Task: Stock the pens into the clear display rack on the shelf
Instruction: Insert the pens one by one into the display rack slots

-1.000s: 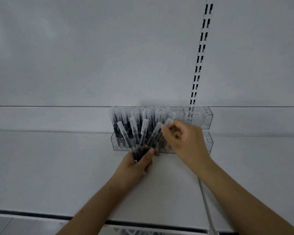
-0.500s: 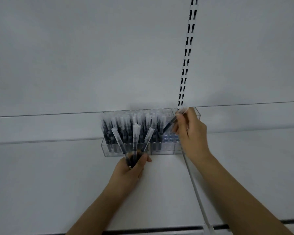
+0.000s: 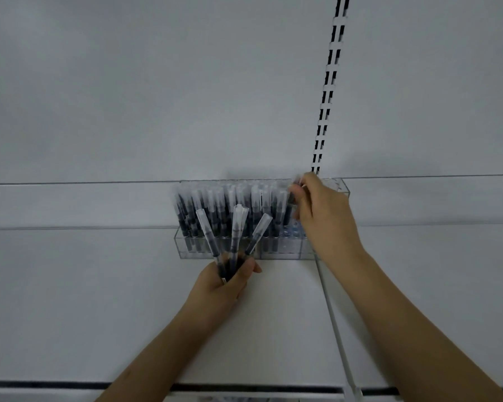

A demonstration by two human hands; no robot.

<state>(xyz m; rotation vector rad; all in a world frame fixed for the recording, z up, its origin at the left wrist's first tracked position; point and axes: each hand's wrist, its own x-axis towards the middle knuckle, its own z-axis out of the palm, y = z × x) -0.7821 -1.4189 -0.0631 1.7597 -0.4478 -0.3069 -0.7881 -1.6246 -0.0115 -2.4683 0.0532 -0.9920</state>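
Note:
A clear display rack stands on the white shelf against the back wall, with several black pens with frosted caps upright in its left and middle slots. My left hand grips a small fan of pens just in front of the rack. My right hand is over the rack's right part and pinches one pen by its upper end, lowered among the standing pens. The rack's rightmost slots are partly hidden behind that hand.
The white shelf runs wide to both sides, with a seam running to the front edge on the right. A slotted upright strip climbs the back wall above the rack. A dark gap lines the shelf's front edge.
My right hand drew one pen out of the left hand's bundle, carried it up and right, and brought it down into the rack's right part. The left hand's fan holds fewer pens.

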